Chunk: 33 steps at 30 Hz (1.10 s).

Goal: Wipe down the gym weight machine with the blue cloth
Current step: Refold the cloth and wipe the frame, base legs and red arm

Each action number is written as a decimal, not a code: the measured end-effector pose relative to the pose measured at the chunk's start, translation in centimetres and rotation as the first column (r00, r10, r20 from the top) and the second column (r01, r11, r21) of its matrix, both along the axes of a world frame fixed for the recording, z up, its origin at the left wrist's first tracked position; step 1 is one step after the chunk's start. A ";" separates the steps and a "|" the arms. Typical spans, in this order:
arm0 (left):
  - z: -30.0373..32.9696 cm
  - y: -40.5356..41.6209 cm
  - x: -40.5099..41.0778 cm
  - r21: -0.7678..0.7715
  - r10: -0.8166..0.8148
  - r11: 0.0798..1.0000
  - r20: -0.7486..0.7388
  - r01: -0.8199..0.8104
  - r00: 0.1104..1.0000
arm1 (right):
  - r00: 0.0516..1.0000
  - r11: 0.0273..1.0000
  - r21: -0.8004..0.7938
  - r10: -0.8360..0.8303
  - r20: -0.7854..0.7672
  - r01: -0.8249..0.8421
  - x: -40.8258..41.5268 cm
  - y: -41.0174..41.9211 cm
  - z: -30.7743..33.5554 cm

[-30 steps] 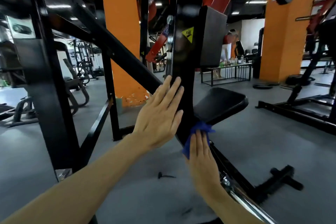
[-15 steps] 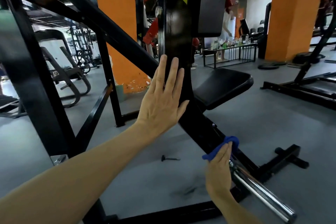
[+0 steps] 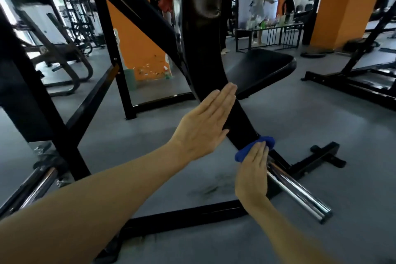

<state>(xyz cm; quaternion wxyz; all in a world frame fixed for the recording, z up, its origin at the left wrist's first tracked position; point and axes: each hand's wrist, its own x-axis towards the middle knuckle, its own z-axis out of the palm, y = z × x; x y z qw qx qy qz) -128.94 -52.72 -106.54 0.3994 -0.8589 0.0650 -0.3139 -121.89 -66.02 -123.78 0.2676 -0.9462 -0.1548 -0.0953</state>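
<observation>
Blue cloth (image 3: 255, 150), bunched, sits low on the black steel upright of the weight machine (image 3: 216, 70), just above the chrome bar (image 3: 297, 195). Right hand (image 3: 254, 172) presses it flat-fingered against the frame. Left hand (image 3: 205, 126), open, braces on the upright, probably for balance.

two hands (image 3: 203, 126), one blue cloth (image 3: 255, 150), one black seat pad (image 3: 263, 68), two orange pillars (image 3: 137, 45)
</observation>
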 end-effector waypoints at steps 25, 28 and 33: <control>23.4 21.6 -26.4 -0.497 0.620 0.675 -0.017 -0.545 0.784 | 0.612 0.418 0.498 0.718 0.332 -0.760 -23.0 32.5 33.6; 25.6 23.0 -25.7 -0.422 0.573 0.713 -0.108 -0.560 0.812 | 0.608 0.422 0.451 0.656 0.447 -0.786 -22.4 33.5 33.6; 24.6 24.6 -26.0 -0.351 0.545 0.758 -0.123 -0.550 0.829 | 0.612 0.398 0.528 0.722 0.324 -0.750 -22.3 33.0 25.0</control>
